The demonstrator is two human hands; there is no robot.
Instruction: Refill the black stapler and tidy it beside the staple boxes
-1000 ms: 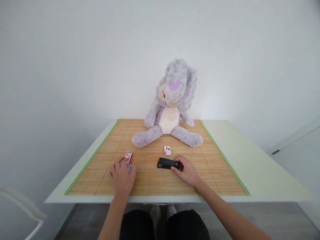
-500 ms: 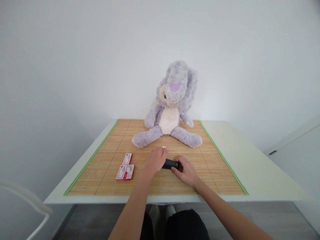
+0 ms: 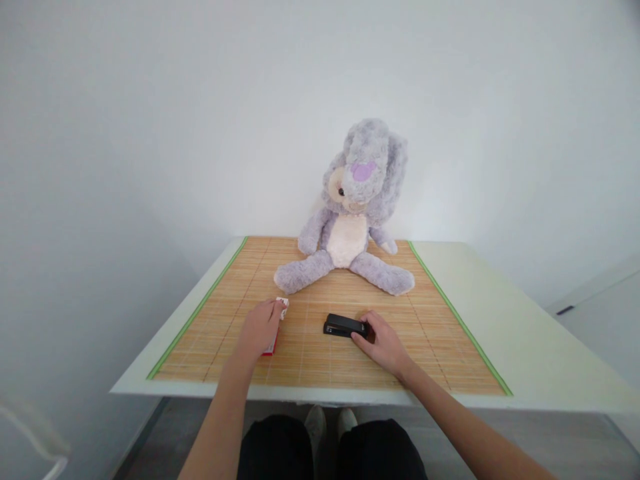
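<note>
So, only the head view to go on. My right hand (image 3: 383, 341) sits on the bamboo mat (image 3: 320, 353), fingertips pressed against the near end of the black stapler (image 3: 345, 325). It lies flat on its base near the middle of the mat, long side running left to right. The way I read it, the hand is just pinning it, not lifting: fingers curled loosely over one end, nothing wrapped around the body, so I'd call that resting contact and not a real grip.

My left hand (image 3: 261, 328) is out over the left part of the mat, palm down, with a small white box (image 3: 283, 307) pinched at the fingertips, fingers closed on it. Under the heel of that hand a bit of a red box (image 3: 271, 347) pokes out flat on the mat; most of it is hidden, so I can't tell how many are stacked there.

Pose-wise, both forearms come in low from the near edge of the white table (image 3: 525, 347), the left one fairly straight, the right angled inward from the right. The plush bunny (image 3: 350, 220) sits upright at the far end, legs spread, well apart from both hands.
</note>
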